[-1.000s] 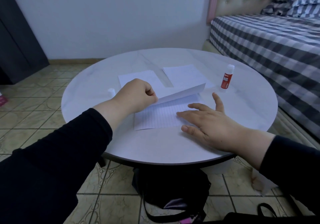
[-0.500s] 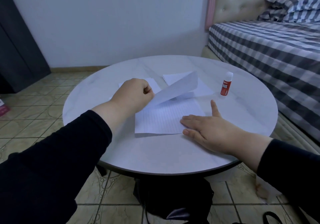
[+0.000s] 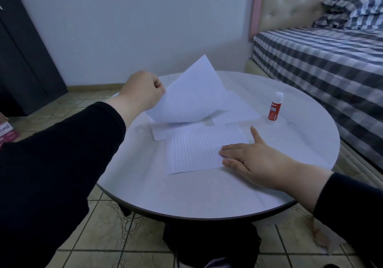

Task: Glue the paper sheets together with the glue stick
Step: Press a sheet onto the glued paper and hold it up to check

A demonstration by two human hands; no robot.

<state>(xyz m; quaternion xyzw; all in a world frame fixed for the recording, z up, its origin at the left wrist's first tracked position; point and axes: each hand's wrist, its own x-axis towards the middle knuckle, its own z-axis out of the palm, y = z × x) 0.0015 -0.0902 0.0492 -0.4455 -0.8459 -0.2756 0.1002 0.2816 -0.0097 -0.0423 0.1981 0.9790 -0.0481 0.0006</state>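
Observation:
My left hand point(image 3: 143, 90) pinches a white sheet point(image 3: 190, 95) by its edge and holds it in the air above the round table point(image 3: 207, 197). Below it a lined sheet point(image 3: 199, 149) lies flat, and my right hand point(image 3: 255, 162) presses its right side down with straight fingers. Two more white sheets lie behind, one point(image 3: 158, 132) at the left and one point(image 3: 236, 108) at the right, both partly hidden by the raised sheet. A red and white glue stick point(image 3: 274, 108) stands upright, capped, to the right of the papers.
A bed point(image 3: 323, 60) with a checked cover runs along the right, close to the table's edge. A dark cabinet point(image 3: 22, 56) stands at the far left. A black bag point(image 3: 211, 245) lies on the tiled floor under the table.
My left hand has lifted the top sheet off the lined sheet, up and away from the table. My right hand has stayed pressed on the lined sheet.

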